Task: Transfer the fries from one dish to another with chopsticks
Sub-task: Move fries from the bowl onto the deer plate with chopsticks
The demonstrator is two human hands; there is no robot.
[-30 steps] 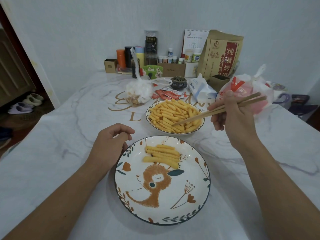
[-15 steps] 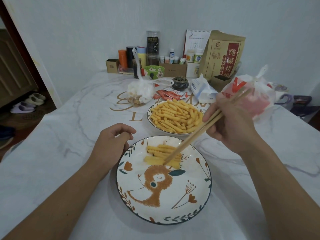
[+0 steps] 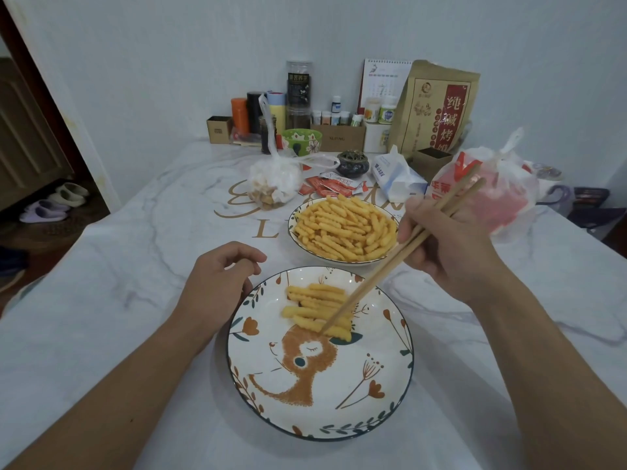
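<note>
With the chopsticks (image 3: 400, 262) pinched in the right hand (image 3: 451, 245) and tips set among the fries (image 3: 317, 308) on the centre plate (image 3: 383, 395), fries may be scattered if dragged.

Wooden chopsticks (image 3: 403, 256): pair, slanted, gripped in right hand (image 3: 448, 252), tips down-left of it on fries (image 3: 319, 308) in deer-print plate (image 3: 383, 395). Bowl of fries (image 3: 344, 230) just left of right hand, heaped, crinkle-cut, yellow.
</note>
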